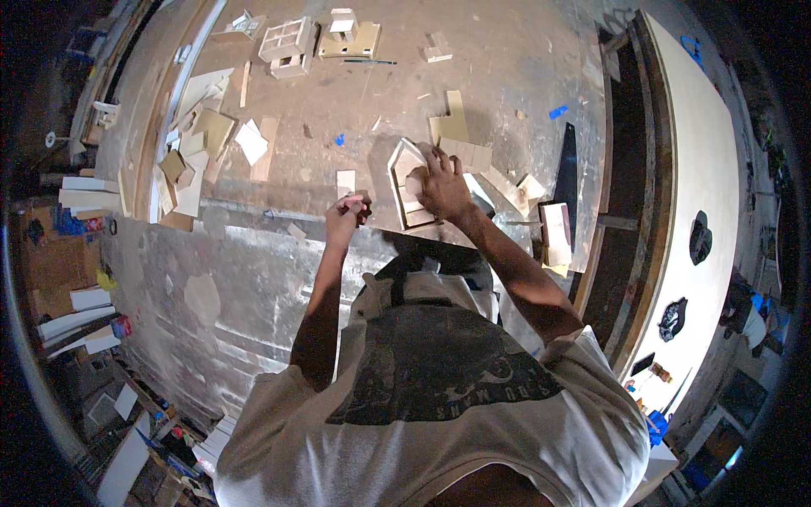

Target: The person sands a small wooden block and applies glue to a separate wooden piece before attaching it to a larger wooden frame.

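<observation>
A small house-shaped wooden frame (394, 179), pointed at its far end and with pieces inside, lies near the front edge of the worktable. My right hand (445, 188) reaches over its right side, fingers bent down around that wall and hiding part of it. To the left, my left hand (345, 218) is raised near the table edge, its fingertips pinched together; whatever is between them is too small to name. Just beyond those fingers lies a small pale rectangular piece (346, 182). An L-shaped board (452, 122) rests past my right hand.
Small wooden models (289, 42) stand at the far side. Board scraps (198, 144) are heaped at the left. A dark saw blade (567, 169) and an upright wooden block (555, 232) are at the right edge. Beyond a gap runs a long pale board (693, 169).
</observation>
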